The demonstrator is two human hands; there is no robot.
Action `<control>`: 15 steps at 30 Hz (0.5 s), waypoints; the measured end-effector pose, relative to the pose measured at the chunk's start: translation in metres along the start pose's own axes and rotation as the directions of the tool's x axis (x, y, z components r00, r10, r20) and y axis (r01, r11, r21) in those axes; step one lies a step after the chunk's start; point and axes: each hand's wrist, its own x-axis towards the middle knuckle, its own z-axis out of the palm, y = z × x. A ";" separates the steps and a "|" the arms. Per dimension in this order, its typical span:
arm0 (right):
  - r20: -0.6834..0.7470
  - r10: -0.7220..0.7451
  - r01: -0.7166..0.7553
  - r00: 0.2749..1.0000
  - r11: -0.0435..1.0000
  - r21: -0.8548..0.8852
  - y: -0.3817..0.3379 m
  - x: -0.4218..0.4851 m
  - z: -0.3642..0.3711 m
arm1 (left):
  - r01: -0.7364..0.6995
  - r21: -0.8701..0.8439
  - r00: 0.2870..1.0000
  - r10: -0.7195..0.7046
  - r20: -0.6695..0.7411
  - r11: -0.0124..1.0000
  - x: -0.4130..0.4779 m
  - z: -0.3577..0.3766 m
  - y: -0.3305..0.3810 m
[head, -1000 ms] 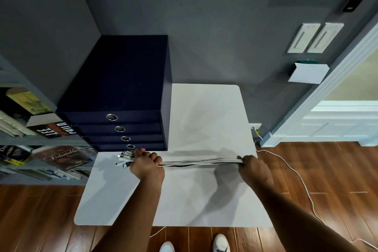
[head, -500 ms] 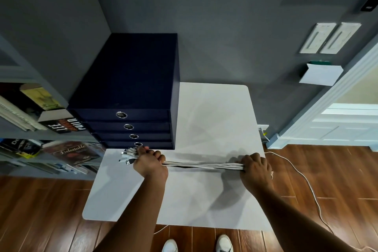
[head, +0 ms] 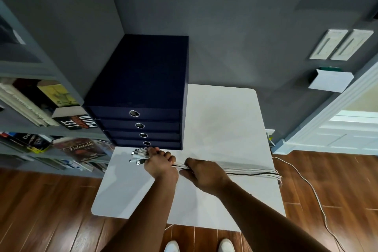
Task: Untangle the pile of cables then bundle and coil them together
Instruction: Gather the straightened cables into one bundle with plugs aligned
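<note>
My left hand (head: 160,164) grips the cables (head: 252,172) by their plug ends and my right hand (head: 206,176) clasps them just beside it. They lie straight across the worktop (head: 216,116). Next, I judge: coiling, in even loops.

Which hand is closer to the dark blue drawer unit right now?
Left. The left hand grips the cable bundle just in front of the drawer unit; the right hand holds the bundle farther to the right.
</note>
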 end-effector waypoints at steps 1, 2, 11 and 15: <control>0.031 0.026 -0.026 0.999 1.000 -0.006 -0.003 0.001 -0.001 | 0.009 0.001 1.000 -0.009 -0.002 1.000 -0.001 -0.002 0.001; 0.048 0.038 -0.037 0.998 0.999 -0.019 -0.004 0.001 -0.001 | 0.023 0.005 1.000 -0.023 0.003 1.000 -0.003 -0.004 0.002; 0.098 0.044 -0.046 0.994 0.999 0.014 -0.001 -0.001 -0.023 | 0.149 0.525 0.859 -0.373 0.351 0.838 -0.007 -0.041 0.031; 0.154 0.129 -0.148 0.980 0.981 0.123 0.011 0.001 -0.052 | -0.206 0.882 0.734 -0.529 0.425 0.424 -0.028 -0.048 0.052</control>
